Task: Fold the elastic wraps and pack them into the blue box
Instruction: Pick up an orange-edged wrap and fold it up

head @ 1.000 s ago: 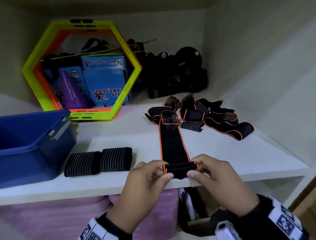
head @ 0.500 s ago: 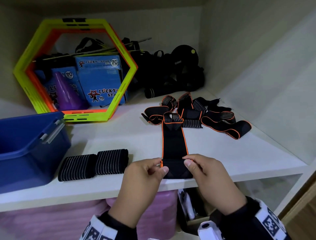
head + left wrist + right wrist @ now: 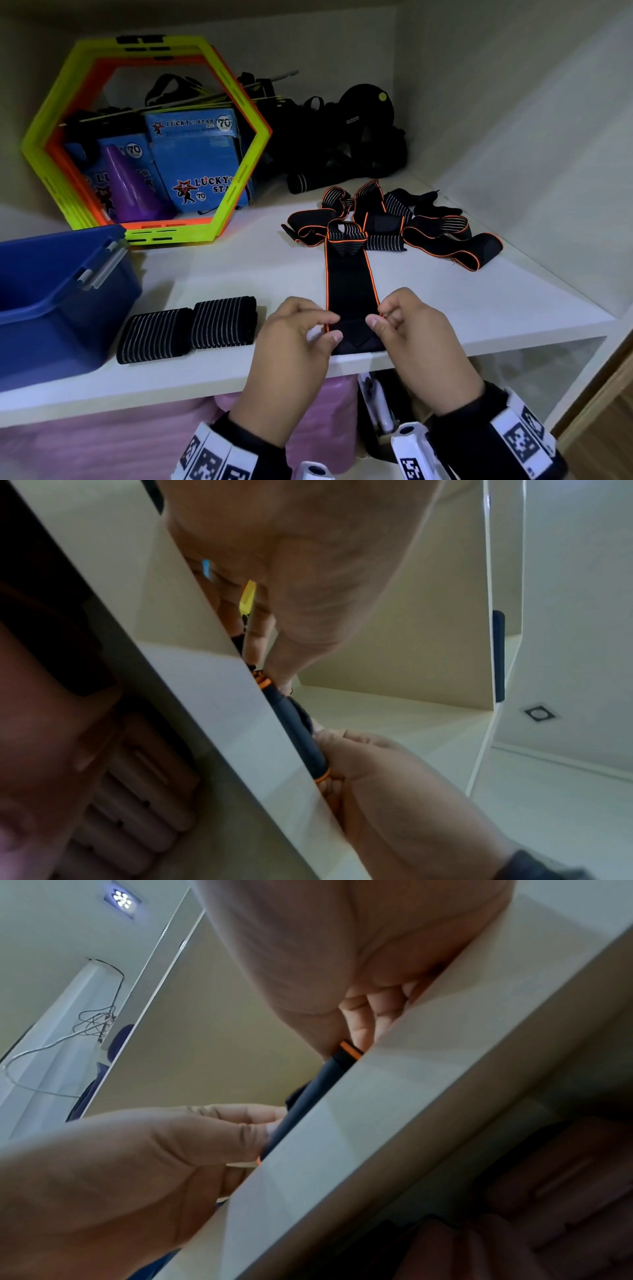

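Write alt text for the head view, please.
Both hands, left hand and right hand, pinch the near end of an orange-edged black elastic wrap on a white shelf. Two folded striped wraps lie beside the blue box.

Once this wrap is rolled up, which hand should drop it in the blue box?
Probably the left hand: the blue box sits on its side of the wrap; the right hand would cross over.

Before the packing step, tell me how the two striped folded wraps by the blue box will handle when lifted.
The striped folded wraps look soft and probably light, like the loose wraps that lie limp behind. Nothing visibly fastens them, so they may spring open unless pinched across the layers. Their ribbed surface should grip well, and they lie flat, unlikely to roll.
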A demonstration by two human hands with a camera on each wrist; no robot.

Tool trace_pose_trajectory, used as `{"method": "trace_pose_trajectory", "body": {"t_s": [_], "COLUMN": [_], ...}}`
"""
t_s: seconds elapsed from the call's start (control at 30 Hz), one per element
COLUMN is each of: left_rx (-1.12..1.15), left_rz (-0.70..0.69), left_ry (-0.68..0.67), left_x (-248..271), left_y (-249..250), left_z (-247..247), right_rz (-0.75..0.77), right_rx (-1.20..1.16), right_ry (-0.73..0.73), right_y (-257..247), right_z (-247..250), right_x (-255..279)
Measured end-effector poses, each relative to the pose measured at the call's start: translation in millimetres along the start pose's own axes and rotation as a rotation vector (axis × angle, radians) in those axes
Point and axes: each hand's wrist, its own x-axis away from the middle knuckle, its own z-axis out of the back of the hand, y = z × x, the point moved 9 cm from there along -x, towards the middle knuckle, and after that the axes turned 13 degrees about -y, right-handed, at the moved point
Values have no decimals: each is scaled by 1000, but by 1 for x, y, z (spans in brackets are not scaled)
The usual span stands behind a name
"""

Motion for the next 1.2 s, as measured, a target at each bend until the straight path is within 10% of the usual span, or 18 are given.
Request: {"method": "trace_pose_trajectory", "body": {"t_s": [0.67, 1.2], "left_rx": [-142, 157], "left_rz": [-109, 215], "left_ry": [-135, -112], "left_x": [9, -9], "left_y": [1, -12], "left_z": [-8, -5], "right_rz": [-65, -197], "right_rx": [364, 97], "right_ry": [-281, -159], "right_y": [13, 22], "right_z": [-6, 5], "right_x": [13, -6]}}
